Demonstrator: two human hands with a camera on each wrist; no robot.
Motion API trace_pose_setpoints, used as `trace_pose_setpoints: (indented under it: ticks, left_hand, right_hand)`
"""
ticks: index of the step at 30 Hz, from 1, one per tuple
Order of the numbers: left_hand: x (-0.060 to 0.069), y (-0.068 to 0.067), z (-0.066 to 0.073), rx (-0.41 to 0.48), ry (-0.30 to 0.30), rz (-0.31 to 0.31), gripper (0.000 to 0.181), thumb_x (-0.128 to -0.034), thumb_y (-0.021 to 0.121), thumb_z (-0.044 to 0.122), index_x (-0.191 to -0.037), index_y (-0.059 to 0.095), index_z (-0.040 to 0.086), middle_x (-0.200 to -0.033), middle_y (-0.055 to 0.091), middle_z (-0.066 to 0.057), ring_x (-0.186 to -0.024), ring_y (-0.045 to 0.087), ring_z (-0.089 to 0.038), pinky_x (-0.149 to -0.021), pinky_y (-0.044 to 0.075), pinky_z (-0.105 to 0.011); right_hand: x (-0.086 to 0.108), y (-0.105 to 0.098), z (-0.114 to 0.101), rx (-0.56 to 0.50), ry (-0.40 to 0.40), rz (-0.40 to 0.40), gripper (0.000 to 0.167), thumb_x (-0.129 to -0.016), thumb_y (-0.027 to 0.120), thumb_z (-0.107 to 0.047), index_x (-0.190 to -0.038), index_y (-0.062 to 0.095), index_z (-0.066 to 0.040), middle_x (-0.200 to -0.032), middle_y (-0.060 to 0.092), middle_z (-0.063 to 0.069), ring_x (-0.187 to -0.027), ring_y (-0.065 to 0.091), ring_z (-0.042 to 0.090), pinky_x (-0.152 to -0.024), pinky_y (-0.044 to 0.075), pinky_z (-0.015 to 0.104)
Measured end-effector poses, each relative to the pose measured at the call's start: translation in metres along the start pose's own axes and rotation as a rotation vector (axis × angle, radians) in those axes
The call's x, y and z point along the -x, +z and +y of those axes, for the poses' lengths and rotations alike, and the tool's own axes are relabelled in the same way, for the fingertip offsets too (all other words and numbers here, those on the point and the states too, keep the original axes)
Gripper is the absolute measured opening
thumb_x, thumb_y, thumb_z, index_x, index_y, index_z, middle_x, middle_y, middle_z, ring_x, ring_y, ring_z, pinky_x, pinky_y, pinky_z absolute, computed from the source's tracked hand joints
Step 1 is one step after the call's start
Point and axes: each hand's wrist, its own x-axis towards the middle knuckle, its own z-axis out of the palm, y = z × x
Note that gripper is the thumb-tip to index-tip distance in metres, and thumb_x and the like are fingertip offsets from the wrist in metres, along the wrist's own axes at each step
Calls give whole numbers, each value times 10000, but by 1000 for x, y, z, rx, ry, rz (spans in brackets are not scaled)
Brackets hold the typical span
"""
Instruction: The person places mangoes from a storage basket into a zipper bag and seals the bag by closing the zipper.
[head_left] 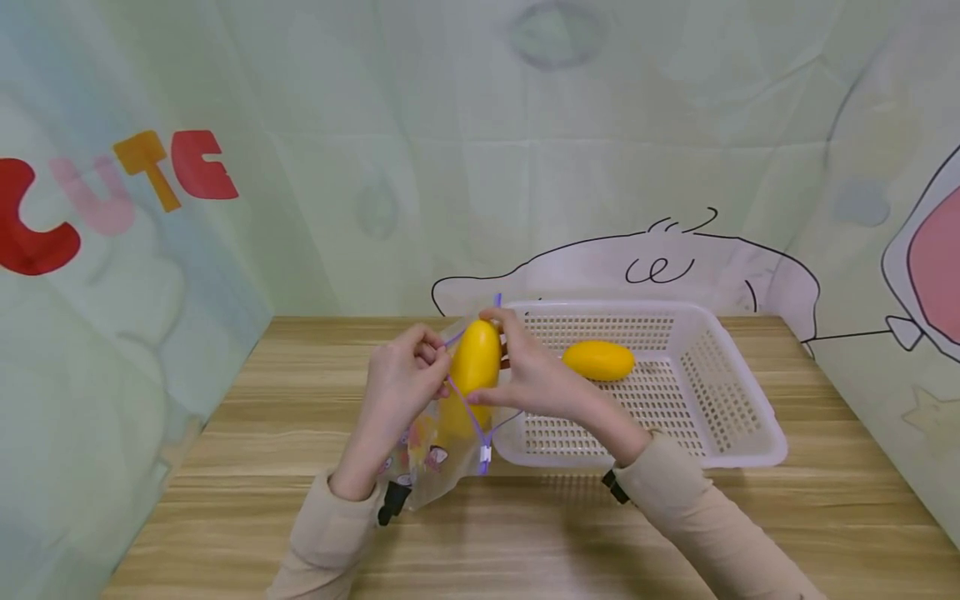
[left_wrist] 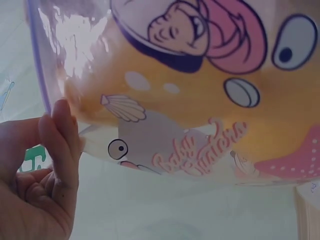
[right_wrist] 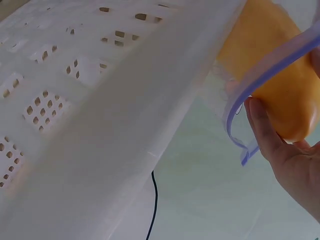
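A clear printed bag (head_left: 427, 467) with a purple zip edge is at the basket's left side. My left hand (head_left: 405, 375) pinches its edge; the left wrist view shows the fingertips at the rim of the bag (left_wrist: 195, 100). My right hand (head_left: 536, 375) grips a yellow oval object (head_left: 477, 358), whose lower part is inside the bag and whose upper end stands out of the opening. In the right wrist view the right hand (right_wrist: 290, 155) has fingers against the yellow object (right_wrist: 285, 95), beside the purple zip (right_wrist: 270, 70). Something yellow also shows through the bag's film.
A white perforated basket (head_left: 738, 400) stands on the wooden table (head_left: 315, 533) to the right of the bag, with another yellow oval object (head_left: 598, 360) lying in it. A printed curtain (head_left: 480, 183) hangs behind the table.
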Motion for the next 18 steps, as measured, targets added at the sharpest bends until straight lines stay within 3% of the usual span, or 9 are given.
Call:
trace_pose_setpoints:
  ticks: [11, 18]
  left_hand:
    - [1, 0, 3, 4, 49, 18, 48, -857, 620, 42, -882, 612, 2, -706, 666, -127, -461, 615, -132, -451, 538, -211]
    - [2, 1, 4, 3, 85, 15, 52, -867, 620, 42, -894, 619, -3, -710, 671, -123, -465, 624, -131, -448, 536, -208]
  right_hand:
    - [-1, 0, 2, 58, -8, -48, 902, -760, 817, -234, -1437, 236, -103, -1369, 463, 88, -1130, 559, 198, -947, 540, 312]
    - [0, 0, 3, 140, -8, -35, 907, -764, 814, -249, -1448, 265, -22, -1354, 455, 125, -1076, 539, 195, -917, 543, 305]
